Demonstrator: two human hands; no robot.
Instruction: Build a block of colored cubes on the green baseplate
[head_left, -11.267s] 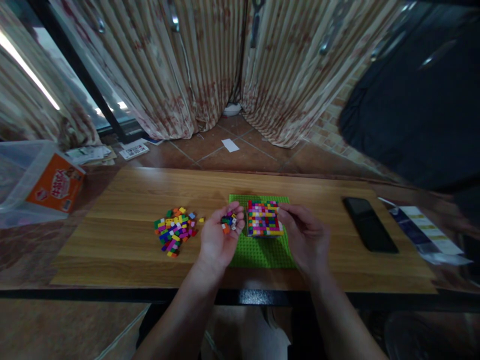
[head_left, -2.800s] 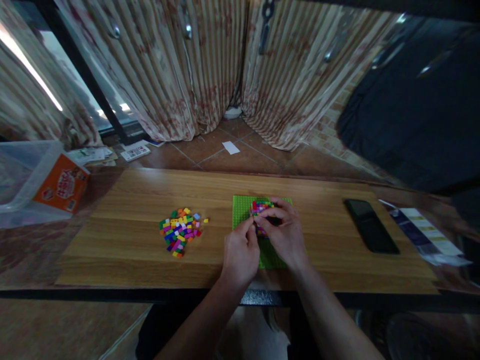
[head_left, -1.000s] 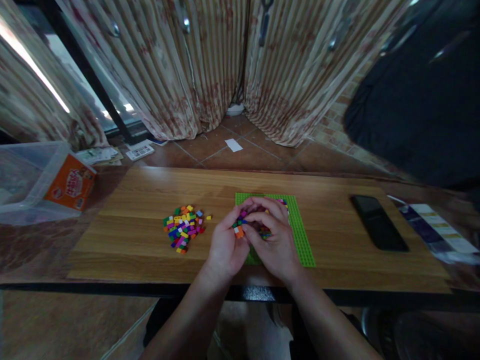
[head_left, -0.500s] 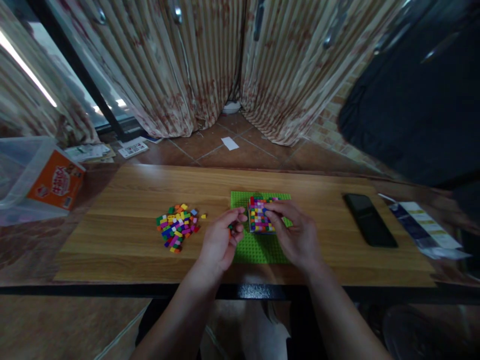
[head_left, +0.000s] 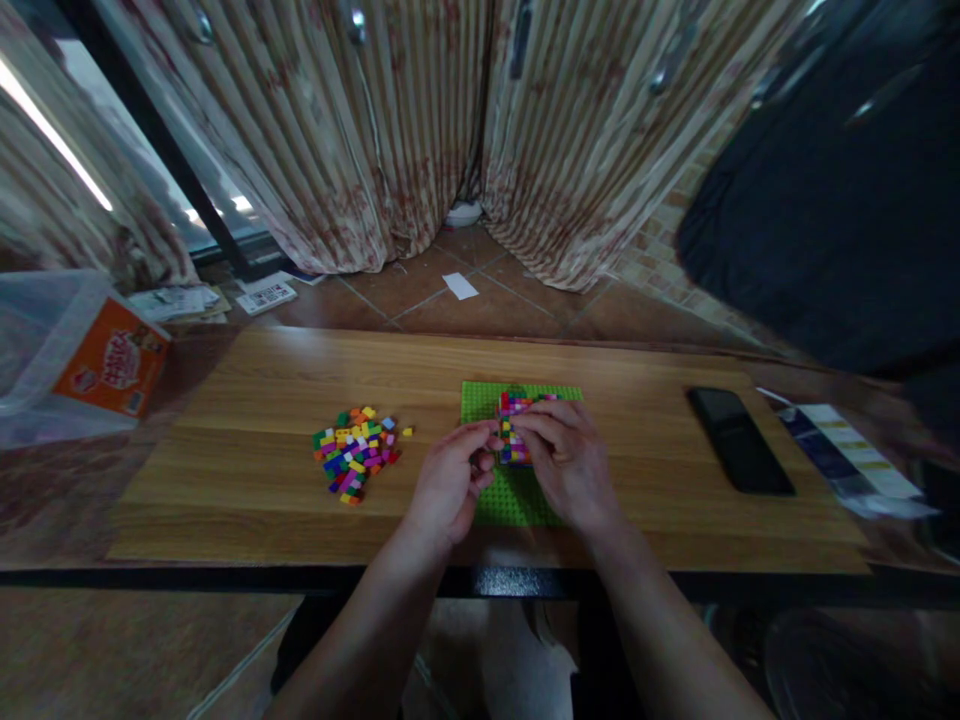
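Brick block [head_left: 511,447] sits on the green plate [head_left: 517,505] in the middle of the table [head_left: 255,400] in the head view, and the plate's bumps probably stop it sliding. Close to the block's left side, the left hand [head_left: 450,478] curls its fingers, and the right hand [head_left: 571,465] pinches over the top, maybe because bricks are tiny, but I cannot tell if either holds anything. Loose bricks [head_left: 354,455] lie left, likely for easy reach, and the phone [head_left: 740,440] rests far right, perhaps out of the way.

Dim | daylight, left window [head_left: 124,135] | glare on table edge [head_left: 510,582] | soft, stretched margins
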